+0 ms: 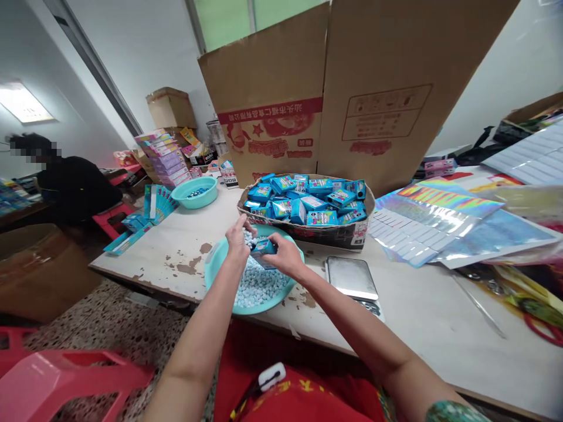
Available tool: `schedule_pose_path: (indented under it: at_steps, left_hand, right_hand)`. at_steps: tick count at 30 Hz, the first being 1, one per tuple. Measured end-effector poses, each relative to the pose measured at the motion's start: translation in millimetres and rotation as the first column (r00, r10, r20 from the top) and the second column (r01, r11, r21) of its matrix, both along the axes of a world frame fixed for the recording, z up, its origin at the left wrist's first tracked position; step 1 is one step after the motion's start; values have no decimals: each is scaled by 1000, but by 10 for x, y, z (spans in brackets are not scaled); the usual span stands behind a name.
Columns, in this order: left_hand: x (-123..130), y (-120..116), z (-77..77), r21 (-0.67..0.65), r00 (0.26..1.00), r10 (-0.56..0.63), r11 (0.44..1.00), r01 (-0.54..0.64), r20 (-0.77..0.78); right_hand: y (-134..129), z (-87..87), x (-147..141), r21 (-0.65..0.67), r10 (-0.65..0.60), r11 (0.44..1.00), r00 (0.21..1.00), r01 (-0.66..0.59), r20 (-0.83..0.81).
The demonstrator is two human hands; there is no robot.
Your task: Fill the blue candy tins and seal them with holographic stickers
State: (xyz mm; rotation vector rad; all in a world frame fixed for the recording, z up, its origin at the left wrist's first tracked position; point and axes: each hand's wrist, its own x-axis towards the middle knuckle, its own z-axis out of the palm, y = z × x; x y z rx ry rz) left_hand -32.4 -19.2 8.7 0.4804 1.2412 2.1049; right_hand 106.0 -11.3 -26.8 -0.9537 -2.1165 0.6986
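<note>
Over a turquoise basin (211, 278) of small pale-blue pellets (259, 287), my right hand (287, 255) grips a small blue box (264, 247) between thumb and fingers. Close beside it on the left, my left hand (238, 239) is closed around some of the same pellets, a few of which show at the fingers, near the top of the box. Just behind the basin stands a carton (308, 231) heaped with similar blue boxes (321, 218).
A flat scale (352, 278) lies right of the basin. Shiny sheets (431, 223) and scissors (539, 319) are further right. Back left are a second turquoise basin (193, 199) and flat blue boxes (156, 205). A tall cardboard box (369, 76) rises behind. Another person (81, 187) sits far left.
</note>
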Motion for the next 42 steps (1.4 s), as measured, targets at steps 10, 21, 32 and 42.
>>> schedule_pose_path:
  at_steps: [10, 21, 32, 42]
  left_hand:
    - [-60, -77, 6, -20, 1000, -1, 1000, 1, -3]
    - [-99, -59, 44, -37, 995, -73, 997, 71, -61]
    - [-121, -28, -48, -39, 957, -98, 995, 91, -274]
    - [-118, -306, -917, -734, 140, -735, 604, -309, -664]
  right_hand:
    - [21, -13, -67, -48, 24, 998, 998, -26, -53]
    - [19, 29, -132, -59, 19, 998, 994, -25, -107]
    - [102, 15, 28, -162, 12, 986, 982, -44, -191]
    - [194, -18, 232, -198, -59, 980, 952, -1, -301]
